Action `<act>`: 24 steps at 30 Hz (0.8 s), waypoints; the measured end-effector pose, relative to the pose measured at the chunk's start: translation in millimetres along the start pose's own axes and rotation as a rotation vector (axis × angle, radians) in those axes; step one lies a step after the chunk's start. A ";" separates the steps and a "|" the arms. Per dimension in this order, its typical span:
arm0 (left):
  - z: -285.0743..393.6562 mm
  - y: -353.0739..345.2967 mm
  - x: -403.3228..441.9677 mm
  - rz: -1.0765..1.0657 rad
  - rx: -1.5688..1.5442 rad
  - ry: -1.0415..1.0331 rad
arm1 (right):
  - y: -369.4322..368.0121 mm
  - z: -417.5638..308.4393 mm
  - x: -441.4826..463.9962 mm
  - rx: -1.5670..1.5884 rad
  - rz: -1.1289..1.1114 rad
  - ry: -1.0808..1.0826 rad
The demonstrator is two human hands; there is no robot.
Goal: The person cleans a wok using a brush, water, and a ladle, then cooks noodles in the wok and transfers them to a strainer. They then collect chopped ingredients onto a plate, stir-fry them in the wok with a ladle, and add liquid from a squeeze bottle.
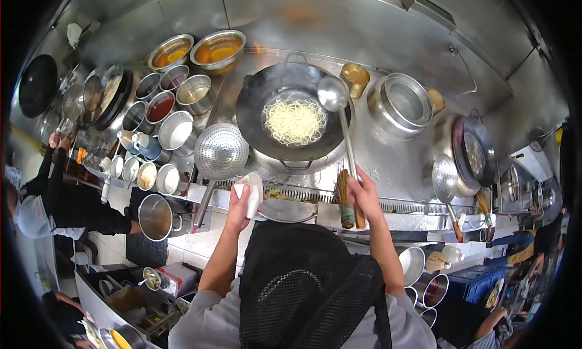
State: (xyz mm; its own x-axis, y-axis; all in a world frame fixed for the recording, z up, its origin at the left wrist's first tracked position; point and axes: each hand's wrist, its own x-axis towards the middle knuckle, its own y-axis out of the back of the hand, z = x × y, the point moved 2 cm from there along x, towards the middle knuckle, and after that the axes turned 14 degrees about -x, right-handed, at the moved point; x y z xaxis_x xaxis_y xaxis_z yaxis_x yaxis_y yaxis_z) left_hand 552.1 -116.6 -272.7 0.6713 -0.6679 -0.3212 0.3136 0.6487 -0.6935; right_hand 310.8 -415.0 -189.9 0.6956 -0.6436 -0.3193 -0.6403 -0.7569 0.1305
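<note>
Pale noodles (pixel 295 122) lie in a heap in the middle of a large dark wok (pixel 257 137) on the stove. My right hand (pixel 364 194) is wrapped round the long handle of a steel ladle (pixel 333 93), whose bowl hangs over the wok's right rim. In my left hand (pixel 239 208) is a folded white cloth (pixel 251 193), held in front of the wok near the counter's front edge. A perforated strainer (pixel 222 151) rests left of the wok, its handle pointing towards my left hand. Beside my right hand stands a bamboo brush (pixel 345 197).
Two steel bowls of orange liquid (pixel 217 48) stand at the back left, above several sauce pots (pixel 161 107). Steel pots (pixel 401 105) and another wok (pixel 474 149) are on the right. Co-workers (pixel 48 209) stand at far left and lower right.
</note>
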 end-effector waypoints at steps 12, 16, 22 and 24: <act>-46.2 35.9 -106.6 0.248 -0.067 -0.247 | -35.7 3.4 123.0 0.059 -0.268 -0.114; -44.0 41.2 -122.2 0.360 -0.060 -0.304 | -44.0 8.1 129.0 0.062 -0.244 -0.110; -27.1 23.0 -119.5 0.313 -0.020 -0.365 | -37.8 -0.3 112.8 0.860 -0.476 -0.307; -25.4 21.1 -117.6 0.330 -0.009 -0.330 | -22.0 -5.5 92.5 1.015 -0.577 -0.301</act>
State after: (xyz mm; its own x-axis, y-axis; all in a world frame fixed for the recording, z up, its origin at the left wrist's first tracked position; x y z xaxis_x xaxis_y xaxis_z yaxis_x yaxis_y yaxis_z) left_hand 462.7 -33.6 -266.0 0.9126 -0.2731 -0.3044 0.0418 0.8027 -0.5949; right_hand 391.1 -458.5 -217.1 0.9465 -0.0850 -0.3112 -0.3183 -0.4029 -0.8581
